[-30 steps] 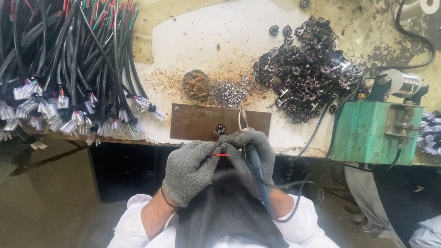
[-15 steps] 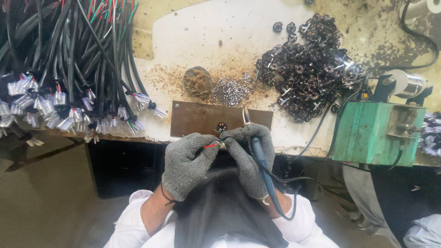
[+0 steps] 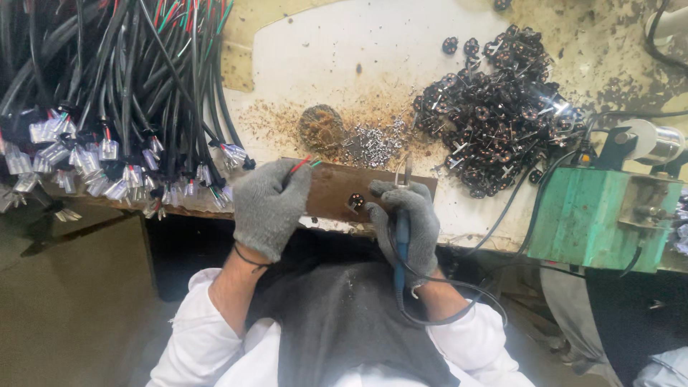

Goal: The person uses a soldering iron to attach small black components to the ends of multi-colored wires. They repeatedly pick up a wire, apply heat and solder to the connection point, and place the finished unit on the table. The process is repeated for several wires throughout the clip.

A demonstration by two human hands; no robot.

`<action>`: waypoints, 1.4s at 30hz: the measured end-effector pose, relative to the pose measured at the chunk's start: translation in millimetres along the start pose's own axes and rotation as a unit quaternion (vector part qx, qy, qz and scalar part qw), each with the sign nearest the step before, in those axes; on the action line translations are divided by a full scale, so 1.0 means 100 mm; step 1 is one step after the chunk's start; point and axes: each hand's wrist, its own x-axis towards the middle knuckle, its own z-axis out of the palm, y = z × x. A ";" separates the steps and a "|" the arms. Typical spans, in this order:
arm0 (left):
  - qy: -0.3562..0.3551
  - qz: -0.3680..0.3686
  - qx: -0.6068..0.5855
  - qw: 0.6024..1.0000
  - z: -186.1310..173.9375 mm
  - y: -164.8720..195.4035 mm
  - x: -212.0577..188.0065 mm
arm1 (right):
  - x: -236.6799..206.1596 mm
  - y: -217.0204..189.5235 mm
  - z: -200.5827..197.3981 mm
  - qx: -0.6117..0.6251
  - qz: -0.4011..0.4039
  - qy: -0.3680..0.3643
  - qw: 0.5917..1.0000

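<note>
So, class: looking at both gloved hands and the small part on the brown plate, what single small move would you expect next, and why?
Probably the left hand brings its red and green wire ends down to the small round part on the brown plate. The right hand holds the soldering iron beside that part, while the wires sit off to its left.

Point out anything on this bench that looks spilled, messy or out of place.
Brownish crumbs and dust are strewn over the white bench top around a brown lump, with small silvery bits scattered beside it. Dark stains mark the surface at the upper right. The left hand and right hand work just below this mess.
</note>
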 end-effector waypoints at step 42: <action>-0.105 0.077 -0.066 0.989 0.17 -0.18 -0.10 | 0.02 0.09 0.14 -0.096 -0.034 -0.066 0.993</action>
